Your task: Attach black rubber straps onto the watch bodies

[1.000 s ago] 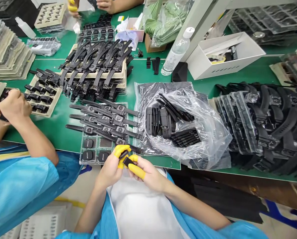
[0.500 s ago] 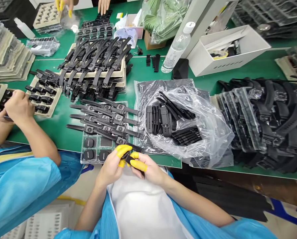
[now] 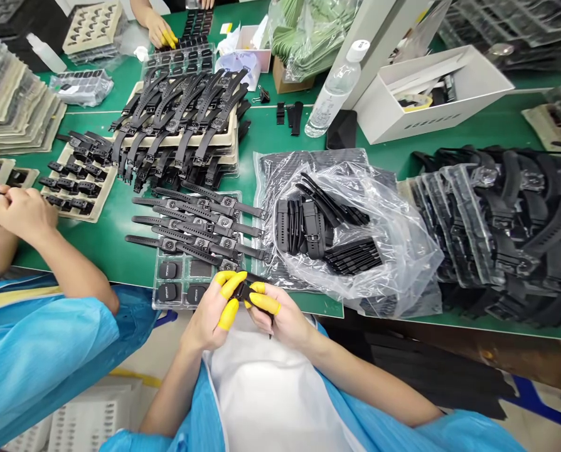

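My left hand [image 3: 211,314] and my right hand [image 3: 284,314], with yellow finger cots, are closed together at the table's front edge. Between them is a small black smartwatch [image 3: 243,292], mostly covered by the fingers; the left pinches its body. A black watch strap lies in my right fingers, its thin end poking out below the hand. Just beyond, a clear tray [image 3: 157,301] holds several square black watch cases [image 3: 169,292]. Across the tray lie watches with straps [image 3: 198,242]. To the right, an open plastic bag [image 3: 398,251] contains bundled black straps [image 3: 353,256].
Stacked trays of watches [image 3: 181,116] stand behind. Further right are a water bottle [image 3: 334,91], a phone [image 3: 341,130], a white box [image 3: 431,94] and more watches [image 3: 520,232]. A co-worker's hands [image 3: 24,210] work at left; another person's hand [image 3: 160,30] is across the table.
My left fingers have shifted and turned the small black piece slightly; a strap end now shows below my right hand. The left co-worker's hands moved left, and the far person's gloved hand moved right.
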`<move>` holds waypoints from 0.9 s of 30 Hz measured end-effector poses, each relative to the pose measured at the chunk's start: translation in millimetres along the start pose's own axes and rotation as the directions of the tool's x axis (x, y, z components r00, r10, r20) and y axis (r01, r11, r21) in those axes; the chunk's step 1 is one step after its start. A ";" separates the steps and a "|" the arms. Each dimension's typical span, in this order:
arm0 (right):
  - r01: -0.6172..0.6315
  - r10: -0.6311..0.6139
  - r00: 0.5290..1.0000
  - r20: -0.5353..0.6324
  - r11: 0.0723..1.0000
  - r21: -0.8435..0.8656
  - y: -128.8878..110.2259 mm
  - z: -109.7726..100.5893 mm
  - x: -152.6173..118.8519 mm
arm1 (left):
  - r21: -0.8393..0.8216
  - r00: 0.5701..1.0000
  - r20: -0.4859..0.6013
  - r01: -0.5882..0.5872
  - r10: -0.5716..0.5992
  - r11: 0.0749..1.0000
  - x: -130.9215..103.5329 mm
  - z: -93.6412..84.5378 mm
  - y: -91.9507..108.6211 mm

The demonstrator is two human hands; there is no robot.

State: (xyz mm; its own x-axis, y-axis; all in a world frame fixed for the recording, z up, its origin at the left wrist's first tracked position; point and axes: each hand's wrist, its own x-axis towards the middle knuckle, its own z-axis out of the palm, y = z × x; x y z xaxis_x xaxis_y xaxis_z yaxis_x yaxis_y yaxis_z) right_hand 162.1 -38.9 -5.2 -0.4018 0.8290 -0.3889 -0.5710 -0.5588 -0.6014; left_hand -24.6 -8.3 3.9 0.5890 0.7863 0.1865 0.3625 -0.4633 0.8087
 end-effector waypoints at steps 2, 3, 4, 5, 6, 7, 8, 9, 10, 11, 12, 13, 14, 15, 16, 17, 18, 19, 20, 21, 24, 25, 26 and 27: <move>-0.009 0.009 1.000 0.000 1.000 0.000 -0.3 -1.1 0.1 | 0.056 1.000 0.018 -0.002 0.001 0.998 0.8 -3.0 0.4; -0.013 0.013 1.000 -0.002 1.000 -0.003 -0.4 -1.6 0.1 | 0.096 1.000 0.025 -0.005 0.003 0.995 1.2 -3.7 0.1; -0.016 0.016 1.000 -0.005 1.000 -0.013 -0.4 -1.9 0.0 | 0.133 0.999 0.032 -0.011 0.007 0.991 1.6 -4.0 -0.5; -0.012 0.012 1.000 -0.008 0.999 -0.030 -0.5 -2.2 -0.1 | 0.158 0.999 0.042 -0.016 0.009 0.987 1.9 -4.0 -1.3; -0.004 0.004 1.000 -0.008 0.998 -0.056 -0.5 -2.5 -0.2 | 0.163 0.999 0.051 -0.020 0.012 0.987 2.0 -4.0 -2.0; 0.008 -0.008 1.000 -0.005 0.996 -0.086 -0.5 -2.8 -0.4 | 0.147 0.998 0.059 -0.024 0.016 0.989 1.8 -3.9 -2.8; 0.020 -0.020 1.000 0.001 0.993 -0.117 -0.6 -3.0 -0.6 | 0.114 0.998 0.062 -0.032 0.025 0.993 1.3 -3.8 -3.6; 0.032 -0.031 0.999 0.010 0.989 -0.144 -0.7 -3.4 -0.8 | 0.072 0.998 0.060 -0.038 0.034 0.997 0.5 -3.8 -4.4; 0.042 -0.040 0.999 0.020 0.986 -0.162 -0.9 -3.8 -1.0 | 0.033 0.998 0.050 -0.036 0.034 0.999 -0.6 -3.8 -5.2; 0.049 -0.046 0.999 0.026 0.984 -0.169 -1.3 -4.3 -1.0 | 0.002 0.999 0.033 -0.018 0.018 1.000 -1.8 -3.8 -6.2; 0.052 -0.047 0.998 0.032 0.985 -0.167 -2.0 -4.7 -0.9 | -0.017 1.000 0.007 0.012 -0.012 1.000 -3.1 -3.8 -7.4; 0.051 -0.045 0.998 0.036 0.986 -0.159 -2.7 -5.1 -0.7 | -0.027 0.999 -0.025 0.043 -0.044 0.999 -4.2 -3.7 -8.7; 0.047 -0.041 0.998 0.043 0.987 -0.153 -3.6 -5.4 -0.3 | -0.031 0.996 -0.066 0.063 -0.065 0.997 -4.9 -3.5 -10.0; 0.043 -0.036 0.998 0.050 0.988 -0.149 -4.3 -5.5 0.2 | -0.034 0.991 -0.117 0.066 -0.070 0.997 -5.3 -3.0 -11.4; 0.037 -0.028 0.998 0.060 0.988 -0.152 -4.8 -5.5 1.0 | -0.036 0.984 -0.169 0.053 -0.058 0.998 -5.3 -2.0 -12.5; 0.032 -0.022 0.997 0.071 0.987 -0.157 -5.0 -5.4 1.9 | -0.043 0.976 -0.216 0.031 -0.040 0.999 -5.0 -0.5 -13.4; 0.028 -0.015 0.996 0.083 0.987 -0.159 -4.8 -5.2 3.0 | -0.060 0.966 -0.256 0.014 -0.029 0.998 -4.6 1.7 -13.8; 0.015 0.001 0.995 0.101 0.989 -0.150 -4.3 -5.0 4.3 | -0.094 0.958 -0.285 0.009 -0.036 0.996 -4.2 4.6 -13.7; -0.014 0.030 0.992 0.125 0.992 -0.128 -3.7 -5.0 5.6 | -0.148 0.951 -0.302 0.018 -0.062 0.989 -3.8 8.0 -13.1; -0.055 0.070 0.986 0.151 0.994 -0.100 -3.2 -5.1 6.8 | -0.220 0.946 -0.307 0.034 -0.103 0.975 -3.6 11.5 -12.0; -0.200 0.203 0.955 0.217 0.979 -0.040 -3.7 -7.3 8.9 | -0.452 0.910 -0.339 0.066 -0.240 0.890 -2.4 16.9 -6.5; -0.234 0.238 0.943 0.233 0.971 -0.047 -4.7 -8.6 8.7 | -0.515 0.878 -0.379 0.062 -0.292 0.855 -1.2 15.2 -4.3; -0.256 0.264 0.932 0.247 0.964 -0.066 -5.9 -10.2 8.1 | -0.566 0.834 -0.432 0.047 -0.344 0.823 0.5 11.3 -2.0; -0.274 0.288 0.922 0.258 0.958 -0.090 -7.3 -12.0 7.0 | -0.602 0.778 -0.491 0.022 -0.391 0.798 2.8 5.2 0.1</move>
State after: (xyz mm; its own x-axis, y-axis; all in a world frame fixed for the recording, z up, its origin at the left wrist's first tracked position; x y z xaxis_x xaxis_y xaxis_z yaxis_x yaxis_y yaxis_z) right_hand 172.0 -28.7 -11.9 -0.7198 0.5986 -0.3515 -0.3725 -0.7604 -0.5321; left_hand -19.1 -8.3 1.6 -0.0378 0.9940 0.1024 -0.1320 -0.1065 0.9855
